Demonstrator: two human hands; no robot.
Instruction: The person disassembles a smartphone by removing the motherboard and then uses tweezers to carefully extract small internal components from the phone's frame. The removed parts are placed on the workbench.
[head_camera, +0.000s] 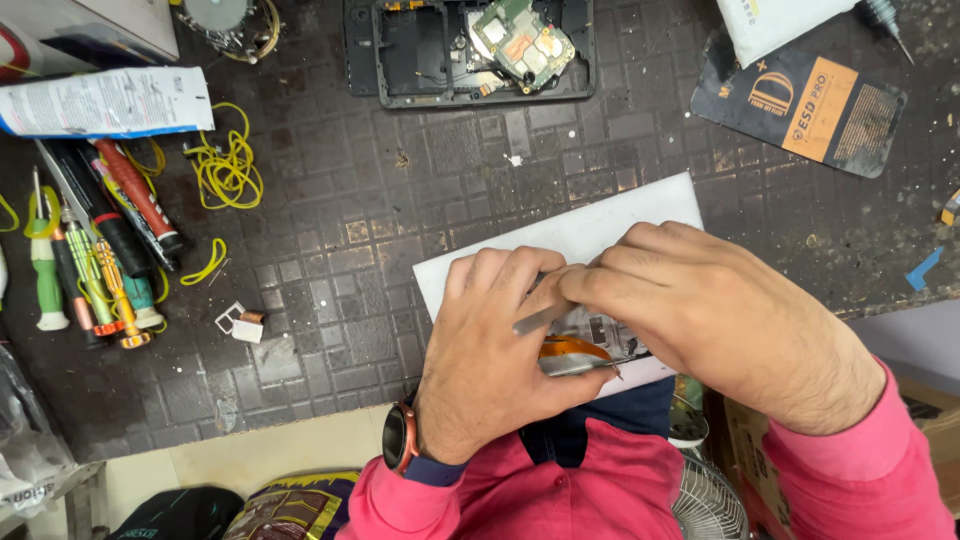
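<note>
Closest in, the left hand (490, 350), a watch (398, 438) on its wrist, cups a small shiny part with an orange ribbon strip (572, 350) over the near edge of a white board (600, 225); its fingers are curled shut around that part. The right hand (690, 300) meets it from the other side, fingers pinched on a thin grey metal tool (540, 318) whose tip lies against the part. Judging by the grip, this looks like the prying or lifting stage on the small piece, and the next move probably calls for a steady, light push with the tool while the left hand keeps the part from slipping. Further out on the dark desk (400, 200) lie a row of screwdrivers (90, 270) and yellow rubber bands (228, 165) to the left. Farthest away sits an opened phone frame (470, 50) with its green circuit board (522, 40) exposed, well apart from both hands
</note>
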